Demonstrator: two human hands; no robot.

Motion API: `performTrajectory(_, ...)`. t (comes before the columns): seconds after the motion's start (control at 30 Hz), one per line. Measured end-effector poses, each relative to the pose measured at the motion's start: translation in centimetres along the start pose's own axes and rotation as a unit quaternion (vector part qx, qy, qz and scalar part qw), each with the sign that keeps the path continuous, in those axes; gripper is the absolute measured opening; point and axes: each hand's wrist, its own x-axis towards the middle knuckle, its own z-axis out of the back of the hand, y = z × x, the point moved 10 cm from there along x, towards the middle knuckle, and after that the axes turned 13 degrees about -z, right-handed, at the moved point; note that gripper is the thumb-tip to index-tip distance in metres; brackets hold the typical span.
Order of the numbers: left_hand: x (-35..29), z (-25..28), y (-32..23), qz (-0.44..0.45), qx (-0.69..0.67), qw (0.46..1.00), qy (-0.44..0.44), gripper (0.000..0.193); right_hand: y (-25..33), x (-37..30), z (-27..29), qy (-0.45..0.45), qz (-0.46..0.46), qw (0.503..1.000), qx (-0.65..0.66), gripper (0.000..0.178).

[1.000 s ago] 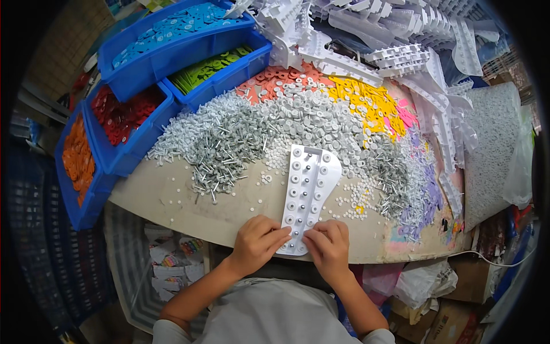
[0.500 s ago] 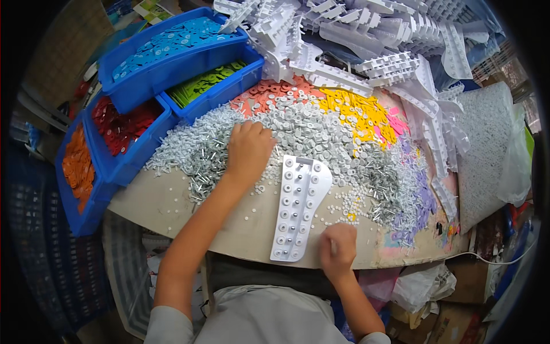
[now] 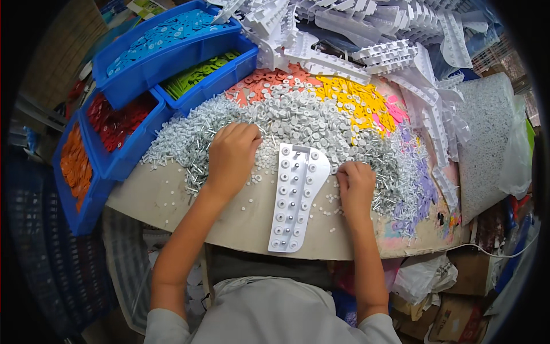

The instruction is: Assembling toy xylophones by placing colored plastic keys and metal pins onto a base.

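Observation:
A white plastic piece (image 3: 306, 189), wide at the far end and narrower toward me, lies on the table between my hands. Round white discs line its two long sides, and metal pins stand in the groove between. My left hand (image 3: 234, 157) is at the heap's near edge, left of the piece, fingers curled down among metal pins (image 3: 199, 166) and small white rings (image 3: 267, 156). To the right of the piece, my right hand (image 3: 357, 186) has its fingers pinched together beside more small rings. Whatever either hand holds is hidden.
Blue bins (image 3: 166, 69) at the left hold blue, green, red and orange parts. White caps (image 3: 309, 117) are heaped mid-table, with yellow parts (image 3: 349, 100) and purple parts (image 3: 424, 198) rightward. White plastic mouldings (image 3: 389, 57) pile up behind. The table's curved edge (image 3: 321, 255) is near my body.
My right hand has moved forward from the table's near edge to the small rings. My left hand has shifted slightly left. The whole view has shifted a little.

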Motion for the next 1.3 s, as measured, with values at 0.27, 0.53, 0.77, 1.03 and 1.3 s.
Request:
performTrajectory(0.27, -6.5, 3.3, -2.3, 0.007, -0.073, 0.997, 0.003, 0.008, 1.9, -3.7, 3.2, 0.028, -0.083, 0.977, 0.197, 0.014)
performTrajectory(0.53, -12.2, 1.6, -7.5, 0.058, -0.349, 0.927, 0.121, 0.010, 8.9, -11.1, 2.6, 0.294, -0.010, 0.921, 0.257, 0.011)
performTrajectory(0.77, -13.7, 0.1, -9.5, 0.049, -0.350, 0.930, 0.098, 0.010, 8.3, -11.6, 1.4, 0.290, -0.026, 0.928, 0.233, 0.010)
performTrajectory(1.03, -14.3, -0.4, -8.8, 0.109, -0.349, 0.928, 0.072, 0.011, 10.0, -12.8, 2.7, 0.179, 0.093, 0.969, 0.141, 0.017)
performTrajectory(1.3, -13.6, 0.8, -10.8, -0.055, -0.268, 0.961, 0.032, 0.016, 10.6, -15.3, 3.4, 0.099, 0.201, 0.971, 0.088, 0.034)
